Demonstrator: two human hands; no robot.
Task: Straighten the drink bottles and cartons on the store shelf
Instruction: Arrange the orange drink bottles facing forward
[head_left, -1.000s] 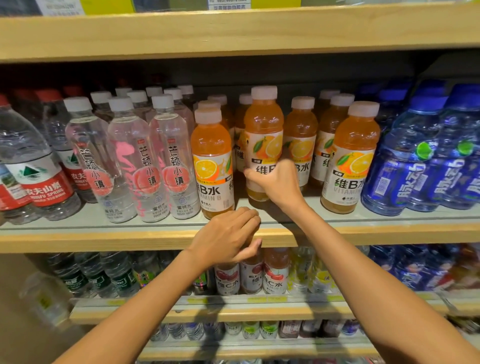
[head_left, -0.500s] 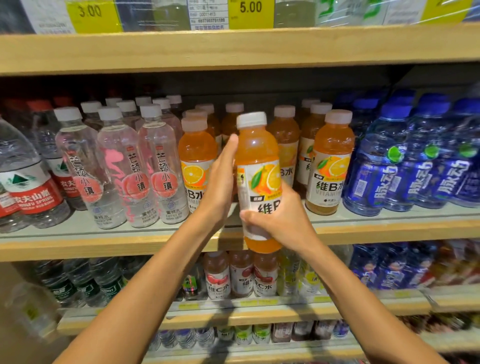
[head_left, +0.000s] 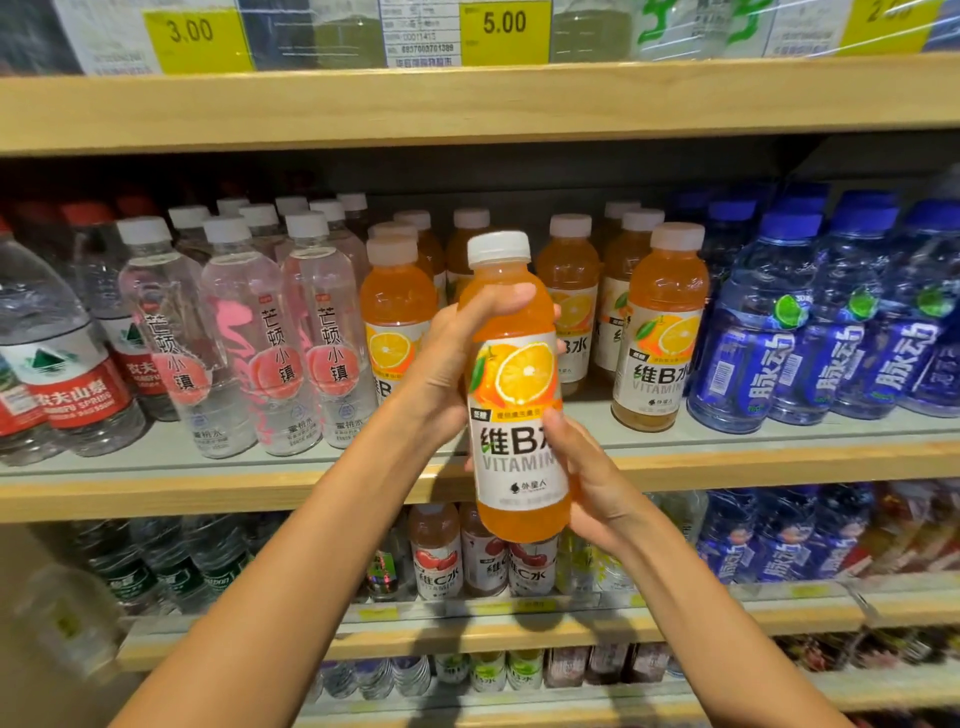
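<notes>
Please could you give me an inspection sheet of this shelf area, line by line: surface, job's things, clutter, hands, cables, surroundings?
Surface: middle shelf, wooden front edge, bottles standing in rows.
Job's things: held orange bottle is off the shelf, in front of it, upright, label forward; orange bottles stand on the shelf.
Clutter: nothing seen.
Grippers: left hand grips the held orange bottle near its shoulder; right hand holds its lower part.
Cables: nothing seen.
Surroundings: clear bottles left, blue bottles right, price tags above, lower shelves stocked.
</notes>
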